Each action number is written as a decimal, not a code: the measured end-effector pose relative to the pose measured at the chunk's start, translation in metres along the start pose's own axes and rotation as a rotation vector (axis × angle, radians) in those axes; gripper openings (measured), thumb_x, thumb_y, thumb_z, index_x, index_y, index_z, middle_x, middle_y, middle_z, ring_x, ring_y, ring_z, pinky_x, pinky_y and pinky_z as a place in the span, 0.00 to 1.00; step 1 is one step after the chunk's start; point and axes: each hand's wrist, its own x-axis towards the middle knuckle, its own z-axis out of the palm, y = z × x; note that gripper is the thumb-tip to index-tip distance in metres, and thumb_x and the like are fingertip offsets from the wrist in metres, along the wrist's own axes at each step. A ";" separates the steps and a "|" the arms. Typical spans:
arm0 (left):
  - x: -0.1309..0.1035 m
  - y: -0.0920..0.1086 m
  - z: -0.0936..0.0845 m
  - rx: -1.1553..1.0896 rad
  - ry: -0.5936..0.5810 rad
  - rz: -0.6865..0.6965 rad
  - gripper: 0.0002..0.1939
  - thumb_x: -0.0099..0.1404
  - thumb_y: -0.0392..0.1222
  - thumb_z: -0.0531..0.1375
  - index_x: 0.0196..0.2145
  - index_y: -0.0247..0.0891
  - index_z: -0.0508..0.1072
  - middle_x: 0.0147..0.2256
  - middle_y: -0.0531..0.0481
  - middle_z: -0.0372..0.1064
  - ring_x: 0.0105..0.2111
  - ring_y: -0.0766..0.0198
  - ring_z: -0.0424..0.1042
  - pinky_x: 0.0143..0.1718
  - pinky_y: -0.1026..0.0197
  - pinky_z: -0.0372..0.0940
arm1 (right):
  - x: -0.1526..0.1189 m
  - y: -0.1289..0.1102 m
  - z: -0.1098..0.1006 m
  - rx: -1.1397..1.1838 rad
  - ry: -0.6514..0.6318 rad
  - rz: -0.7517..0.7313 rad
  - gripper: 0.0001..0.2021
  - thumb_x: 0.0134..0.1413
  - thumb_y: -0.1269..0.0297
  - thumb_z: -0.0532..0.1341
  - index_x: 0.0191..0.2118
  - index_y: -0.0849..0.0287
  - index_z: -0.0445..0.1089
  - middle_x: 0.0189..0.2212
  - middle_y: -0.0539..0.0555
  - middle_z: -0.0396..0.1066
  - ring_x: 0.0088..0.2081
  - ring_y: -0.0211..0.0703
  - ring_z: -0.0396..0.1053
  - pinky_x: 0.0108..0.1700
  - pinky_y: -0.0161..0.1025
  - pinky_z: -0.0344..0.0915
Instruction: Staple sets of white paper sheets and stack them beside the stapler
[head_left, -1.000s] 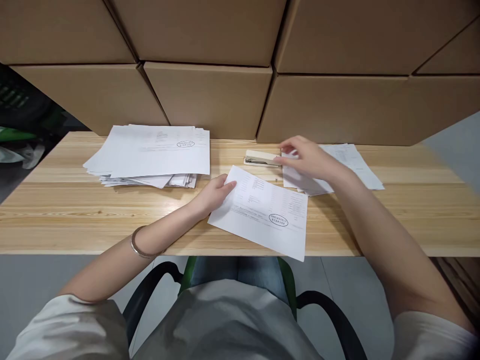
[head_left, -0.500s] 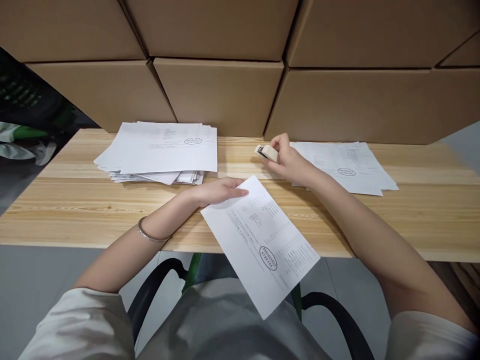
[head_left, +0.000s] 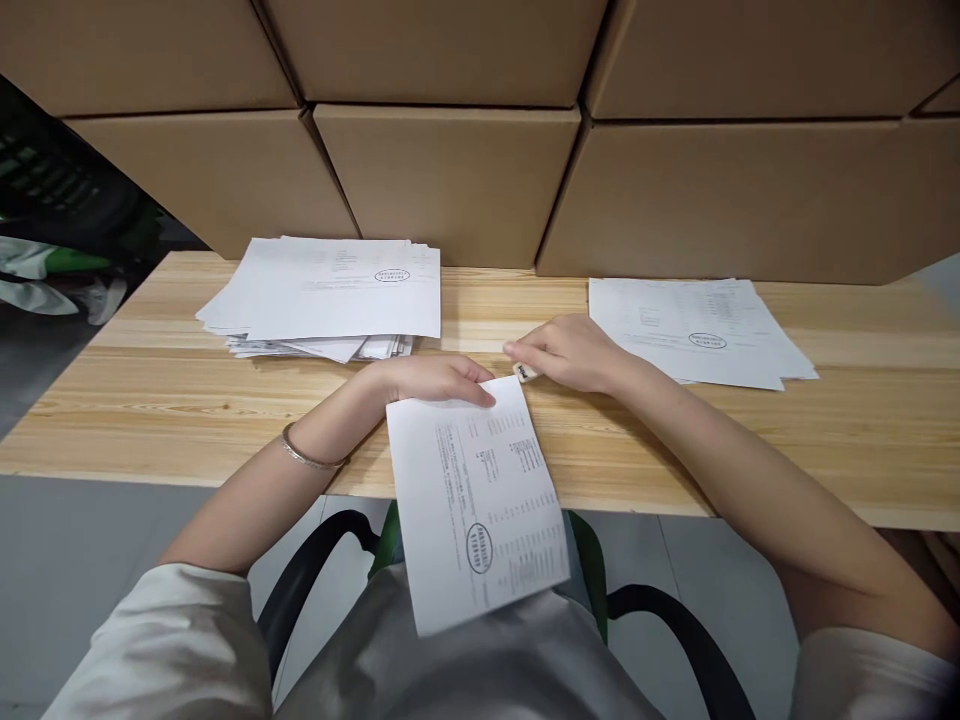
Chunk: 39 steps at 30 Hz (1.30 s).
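My left hand (head_left: 442,382) is closed on the top edge of a printed sheet of paper (head_left: 457,490), thumb on its face. The sheet carries an oval stamp mark and hangs over the table's front edge toward my lap. In my right hand (head_left: 574,352) is a small beige stapler (head_left: 526,372), mostly hidden under the fingers. Only its front end shows, close beside the sheet's upper right corner; whether they touch I cannot tell.
A thick paper stack (head_left: 337,300) lies on the wooden table (head_left: 135,400) at left. Several loosely piled sheets (head_left: 675,340) lie at right. Cardboard boxes (head_left: 442,180) form a wall along the back. Black chair armrests (head_left: 675,640) flank my lap.
The sheet has turned more upright, its lower end swinging left. My right hand has come down toward the sheet's upper corner and rolled over, covering most of the stapler.
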 end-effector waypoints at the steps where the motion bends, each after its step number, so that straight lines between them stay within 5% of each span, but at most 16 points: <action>1: 0.000 0.001 -0.001 0.040 0.003 -0.003 0.13 0.61 0.50 0.63 0.33 0.37 0.78 0.28 0.51 0.72 0.25 0.64 0.67 0.28 0.61 0.60 | 0.000 -0.001 0.001 -0.008 -0.008 -0.015 0.29 0.64 0.44 0.49 0.18 0.58 0.65 0.16 0.47 0.56 0.22 0.35 0.50 0.31 0.38 0.40; 6: 0.001 0.002 -0.002 0.100 0.008 -0.021 0.12 0.60 0.50 0.63 0.31 0.38 0.76 0.24 0.54 0.66 0.21 0.68 0.59 0.25 0.61 0.53 | 0.000 -0.007 0.002 -0.020 -0.032 -0.064 0.19 0.59 0.55 0.56 0.22 0.56 0.74 0.18 0.47 0.62 0.24 0.34 0.53 0.31 0.38 0.39; 10: 0.003 0.003 -0.002 0.136 0.005 0.001 0.12 0.60 0.48 0.63 0.24 0.38 0.73 0.20 0.56 0.57 0.20 0.68 0.54 0.23 0.61 0.49 | 0.001 -0.012 0.005 -0.003 -0.024 -0.100 0.26 0.63 0.49 0.52 0.19 0.58 0.71 0.16 0.45 0.57 0.22 0.33 0.49 0.31 0.38 0.39; 17: 0.003 0.003 -0.001 0.085 -0.021 0.061 0.08 0.60 0.44 0.62 0.26 0.38 0.75 0.21 0.55 0.61 0.21 0.67 0.57 0.23 0.61 0.51 | 0.004 -0.012 0.009 0.041 -0.007 -0.085 0.31 0.67 0.50 0.48 0.16 0.59 0.67 0.15 0.44 0.51 0.21 0.32 0.46 0.31 0.37 0.39; 21: 0.002 0.001 -0.002 0.047 -0.077 0.079 0.08 0.60 0.44 0.61 0.35 0.40 0.78 0.30 0.54 0.70 0.28 0.66 0.66 0.29 0.64 0.59 | 0.004 -0.011 0.011 0.039 -0.009 -0.084 0.28 0.66 0.53 0.49 0.16 0.59 0.66 0.15 0.44 0.51 0.22 0.32 0.46 0.31 0.37 0.39; 24: 0.003 0.000 -0.002 0.071 -0.055 0.071 0.11 0.61 0.47 0.62 0.37 0.39 0.78 0.30 0.53 0.70 0.28 0.66 0.66 0.28 0.64 0.58 | 0.005 -0.012 0.013 0.011 0.015 -0.076 0.27 0.65 0.56 0.49 0.15 0.59 0.65 0.15 0.45 0.52 0.22 0.33 0.47 0.31 0.38 0.39; 31: 0.012 -0.005 0.007 0.073 0.053 0.109 0.23 0.62 0.63 0.60 0.28 0.37 0.71 0.22 0.57 0.51 0.22 0.70 0.50 0.23 0.63 0.45 | 0.007 -0.019 0.019 -0.089 0.052 -0.096 0.27 0.64 0.56 0.44 0.18 0.60 0.66 0.20 0.52 0.66 0.25 0.37 0.54 0.30 0.40 0.41; 39: 0.016 -0.013 0.017 -0.084 0.104 0.200 0.25 0.61 0.63 0.61 0.24 0.36 0.68 0.20 0.58 0.51 0.20 0.72 0.49 0.21 0.64 0.43 | 0.008 -0.022 0.023 -0.132 0.084 -0.071 0.29 0.64 0.56 0.41 0.20 0.60 0.68 0.21 0.55 0.68 0.25 0.38 0.55 0.30 0.41 0.41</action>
